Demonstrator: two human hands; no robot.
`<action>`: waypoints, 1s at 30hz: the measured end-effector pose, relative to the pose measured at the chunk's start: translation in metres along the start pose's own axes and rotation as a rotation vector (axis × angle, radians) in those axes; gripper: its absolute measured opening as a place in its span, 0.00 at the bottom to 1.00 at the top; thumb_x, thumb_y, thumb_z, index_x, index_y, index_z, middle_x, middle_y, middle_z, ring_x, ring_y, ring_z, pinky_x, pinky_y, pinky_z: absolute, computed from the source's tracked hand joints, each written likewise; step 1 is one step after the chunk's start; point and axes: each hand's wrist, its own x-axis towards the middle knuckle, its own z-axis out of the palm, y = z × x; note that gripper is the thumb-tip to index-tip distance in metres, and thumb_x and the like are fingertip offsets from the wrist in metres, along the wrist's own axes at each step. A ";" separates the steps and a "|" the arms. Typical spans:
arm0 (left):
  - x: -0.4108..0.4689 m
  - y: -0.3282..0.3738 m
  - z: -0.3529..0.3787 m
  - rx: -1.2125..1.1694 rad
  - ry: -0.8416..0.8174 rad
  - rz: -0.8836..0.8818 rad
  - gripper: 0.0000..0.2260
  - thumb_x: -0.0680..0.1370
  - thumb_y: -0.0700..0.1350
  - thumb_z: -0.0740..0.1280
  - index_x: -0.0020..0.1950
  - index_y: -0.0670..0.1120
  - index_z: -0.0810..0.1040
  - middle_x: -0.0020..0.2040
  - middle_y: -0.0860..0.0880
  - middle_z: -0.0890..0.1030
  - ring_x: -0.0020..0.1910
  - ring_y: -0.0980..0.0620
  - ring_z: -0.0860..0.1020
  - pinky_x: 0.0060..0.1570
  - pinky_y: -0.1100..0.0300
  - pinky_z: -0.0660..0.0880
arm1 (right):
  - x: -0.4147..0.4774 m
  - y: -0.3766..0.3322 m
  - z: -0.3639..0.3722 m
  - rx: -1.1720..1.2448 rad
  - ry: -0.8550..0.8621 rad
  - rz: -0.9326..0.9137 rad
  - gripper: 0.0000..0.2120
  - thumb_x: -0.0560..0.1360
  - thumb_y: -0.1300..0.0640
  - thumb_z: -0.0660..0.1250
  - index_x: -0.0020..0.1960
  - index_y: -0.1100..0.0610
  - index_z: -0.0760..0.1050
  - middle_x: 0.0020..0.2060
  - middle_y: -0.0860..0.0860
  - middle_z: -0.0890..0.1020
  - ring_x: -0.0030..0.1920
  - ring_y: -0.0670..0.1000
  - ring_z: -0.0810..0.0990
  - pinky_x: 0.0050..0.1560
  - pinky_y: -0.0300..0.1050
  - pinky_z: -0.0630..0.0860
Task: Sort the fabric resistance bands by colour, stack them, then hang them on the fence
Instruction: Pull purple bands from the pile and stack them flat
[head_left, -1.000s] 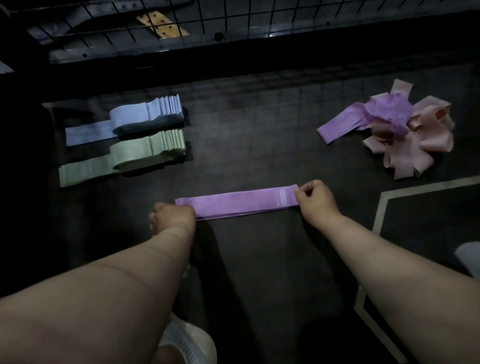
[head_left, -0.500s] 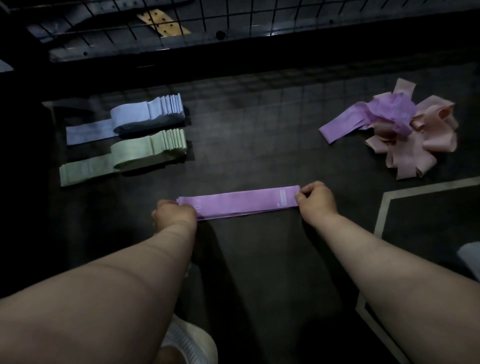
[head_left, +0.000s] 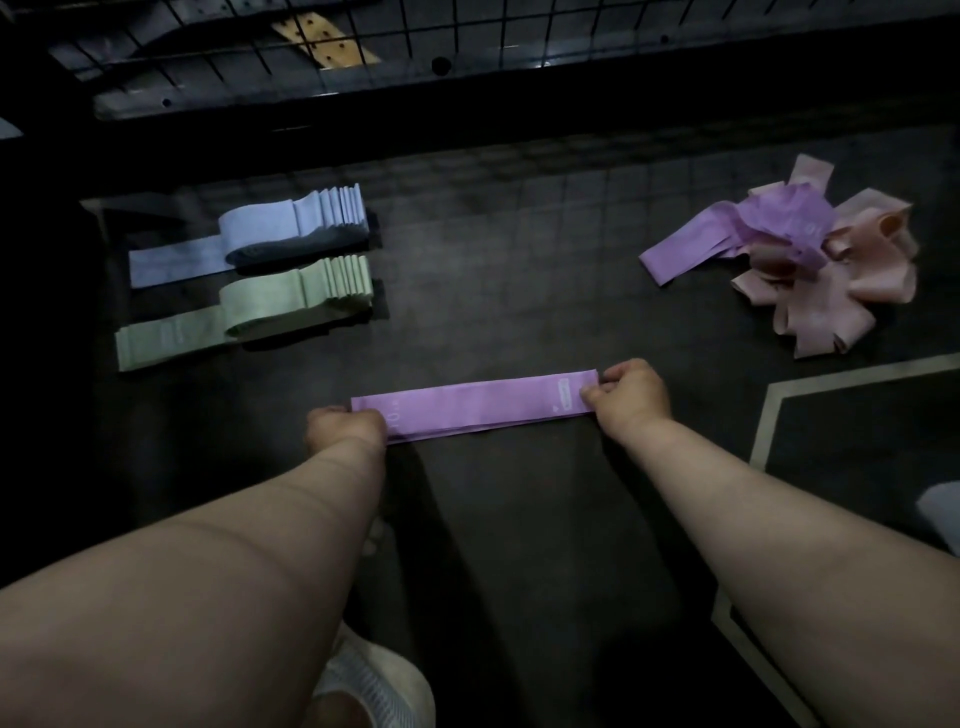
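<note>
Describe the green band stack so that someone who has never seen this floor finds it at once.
Start at the wire fence along the far edge of the dark floor. On the left before it lie two neat band stacks, side by side. The green stack is the nearer one; the blue stack behind it differs only in colour.

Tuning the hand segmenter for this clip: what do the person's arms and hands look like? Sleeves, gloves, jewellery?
The left hand and right hand are both bare, no gloves. The left forearm and right forearm are bare to the frame edge, no sleeve in view. No watch, bracelet, ring or marking shows, though the light is dim, so something small could be missed.
</note>
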 end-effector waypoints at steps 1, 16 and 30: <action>0.001 0.000 0.001 -0.005 -0.004 -0.009 0.12 0.74 0.37 0.67 0.58 0.39 0.80 0.56 0.39 0.81 0.54 0.39 0.80 0.59 0.52 0.76 | 0.000 -0.001 0.000 0.002 -0.011 0.004 0.11 0.73 0.59 0.73 0.53 0.60 0.77 0.51 0.58 0.83 0.54 0.56 0.81 0.56 0.43 0.74; 0.004 0.010 -0.001 0.069 0.030 0.108 0.13 0.80 0.42 0.64 0.58 0.35 0.79 0.57 0.36 0.81 0.57 0.38 0.79 0.58 0.55 0.73 | -0.001 -0.007 -0.003 0.167 -0.080 -0.018 0.10 0.71 0.60 0.76 0.47 0.56 0.74 0.44 0.54 0.81 0.48 0.56 0.82 0.55 0.53 0.79; -0.062 0.060 0.043 0.528 -0.010 0.461 0.21 0.76 0.47 0.67 0.66 0.40 0.72 0.69 0.37 0.63 0.68 0.36 0.63 0.67 0.46 0.62 | 0.020 -0.002 -0.030 -0.048 0.001 -0.065 0.15 0.79 0.48 0.64 0.59 0.58 0.74 0.59 0.59 0.77 0.57 0.59 0.78 0.61 0.49 0.74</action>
